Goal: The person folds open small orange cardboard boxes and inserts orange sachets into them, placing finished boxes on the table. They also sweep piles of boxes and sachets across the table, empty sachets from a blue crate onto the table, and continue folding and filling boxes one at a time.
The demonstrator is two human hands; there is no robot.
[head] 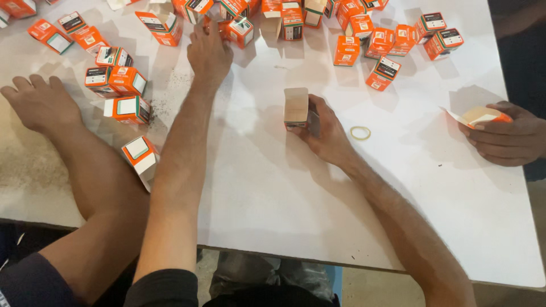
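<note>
Left hand reached far across the white counter, grip spread loosely over an orange box in the scattered pile; right hand had its grip clamped on an upright box mid-counter; rubber band just beside it; other people's hands at both edges.

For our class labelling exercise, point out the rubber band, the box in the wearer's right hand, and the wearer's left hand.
rubber band (360, 133): head view, on its ring.
tan-topped box (296, 106): head view, on its top face.
left hand (209, 52): head view, on the back of the hand.
</note>
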